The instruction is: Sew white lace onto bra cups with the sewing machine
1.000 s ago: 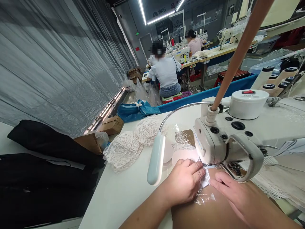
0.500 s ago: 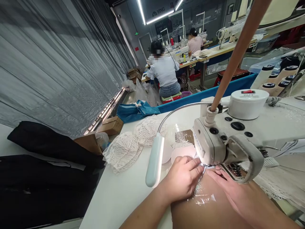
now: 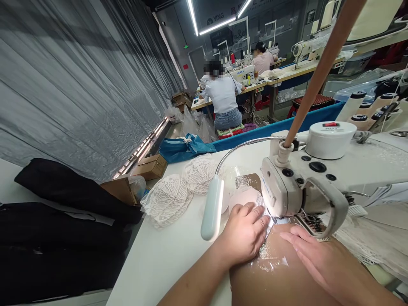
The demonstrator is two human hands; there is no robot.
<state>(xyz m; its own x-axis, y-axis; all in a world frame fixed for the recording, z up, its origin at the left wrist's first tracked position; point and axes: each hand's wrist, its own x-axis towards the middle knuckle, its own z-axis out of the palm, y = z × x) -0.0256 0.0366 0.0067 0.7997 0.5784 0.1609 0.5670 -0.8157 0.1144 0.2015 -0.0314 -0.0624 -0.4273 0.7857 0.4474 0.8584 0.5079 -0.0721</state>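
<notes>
My left hand [image 3: 247, 233] is closed over a pale pink bra cup [image 3: 244, 197] with white lace trim [image 3: 270, 225], its fingers bent on the cloth and its thumb hidden. The trim runs to the needle area of a white sewing machine [image 3: 280, 191], whose head hides the stitching point. Just right of that, my right hand [image 3: 321, 257] rests on the brown work surface [image 3: 264, 284] with fingers stretched out and nothing visibly in them. Its fingertips are a little short of the metal parts below the machine head.
A lamp [image 3: 212, 208] on a bendable neck stands left of my left hand. White lace cups [image 3: 167, 199] are heaped behind it. A brown pole [image 3: 321, 76] rises from the machine. Thread cones [image 3: 355, 104] stand at right. Two people [image 3: 223, 95] sit at machines farther back.
My right fingertips have drawn back from the needle area toward me. My left fingers have spread flatter over the cup, and more of the lace trim shows beside them. The view has shifted slightly.
</notes>
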